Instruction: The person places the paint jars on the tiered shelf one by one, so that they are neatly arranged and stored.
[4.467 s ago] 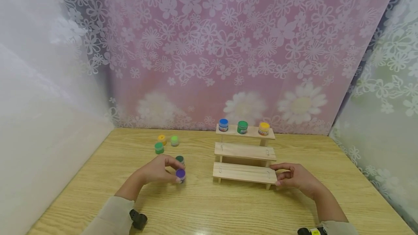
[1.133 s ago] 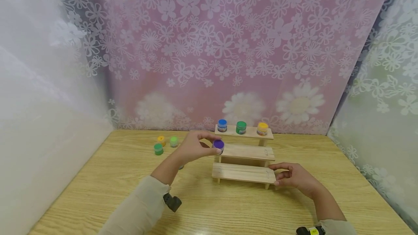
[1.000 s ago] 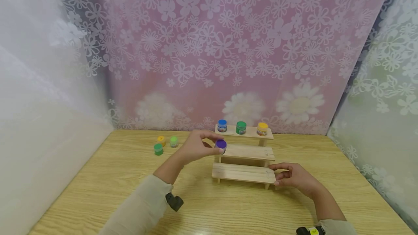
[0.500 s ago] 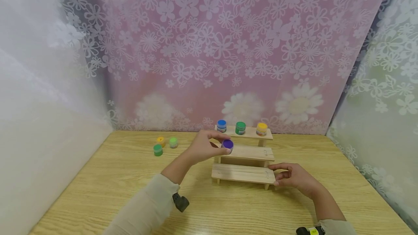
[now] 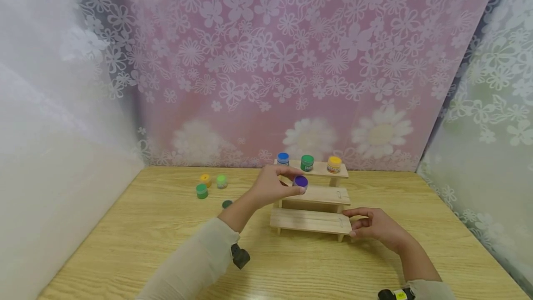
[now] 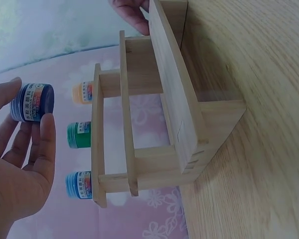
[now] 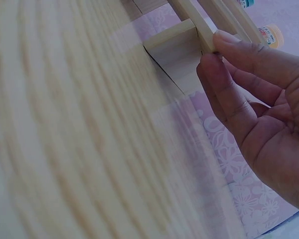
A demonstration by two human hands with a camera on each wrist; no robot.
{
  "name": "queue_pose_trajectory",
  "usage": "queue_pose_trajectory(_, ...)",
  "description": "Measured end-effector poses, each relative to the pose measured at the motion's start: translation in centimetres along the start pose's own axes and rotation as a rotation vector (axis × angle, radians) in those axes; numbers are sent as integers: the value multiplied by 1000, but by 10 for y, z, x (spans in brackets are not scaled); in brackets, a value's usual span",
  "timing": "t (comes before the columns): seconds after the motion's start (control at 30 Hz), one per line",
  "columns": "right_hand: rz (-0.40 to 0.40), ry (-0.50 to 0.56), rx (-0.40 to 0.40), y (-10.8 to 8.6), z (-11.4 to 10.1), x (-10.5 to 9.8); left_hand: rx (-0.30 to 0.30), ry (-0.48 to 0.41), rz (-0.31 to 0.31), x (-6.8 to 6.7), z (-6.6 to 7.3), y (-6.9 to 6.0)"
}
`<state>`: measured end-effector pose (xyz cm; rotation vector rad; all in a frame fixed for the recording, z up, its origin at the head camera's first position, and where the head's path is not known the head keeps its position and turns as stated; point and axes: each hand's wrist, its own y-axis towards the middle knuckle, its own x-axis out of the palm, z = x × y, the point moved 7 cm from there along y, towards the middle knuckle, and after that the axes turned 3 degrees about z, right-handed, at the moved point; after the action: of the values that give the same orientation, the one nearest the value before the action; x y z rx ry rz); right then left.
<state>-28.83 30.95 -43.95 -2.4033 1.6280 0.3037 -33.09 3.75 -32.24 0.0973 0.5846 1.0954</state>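
A small purple-lidded paint jar is pinched between the thumb and fingers of my left hand. It hangs in the air over the middle tier of a three-step wooden rack; the left wrist view shows the jar apart from the shelves. My right hand grips the right end of the bottom tier, thumb on one face and fingertip on the other in the right wrist view. Along the top tier stand a blue jar, a green jar and a yellow jar.
On the table left of the rack stand an orange-yellow jar, a light green jar and a green jar. A dark green jar is partly hidden by my left forearm. A flowered curtain hangs behind.
My left hand has carried the purple jar up from the tabletop beside the dark green jar and rightward over the middle tier. It drifted further right this last second. The right hand has stayed put.
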Motion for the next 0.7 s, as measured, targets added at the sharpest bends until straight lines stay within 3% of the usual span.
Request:
queue_pose_trajectory(0.47,0,3,2,1,0,-2,-35,-3,55,23,-6,17)
queue_pose_trajectory(0.7,-3,17,30,1,0,0,-98,-1,80,36,-9,23)
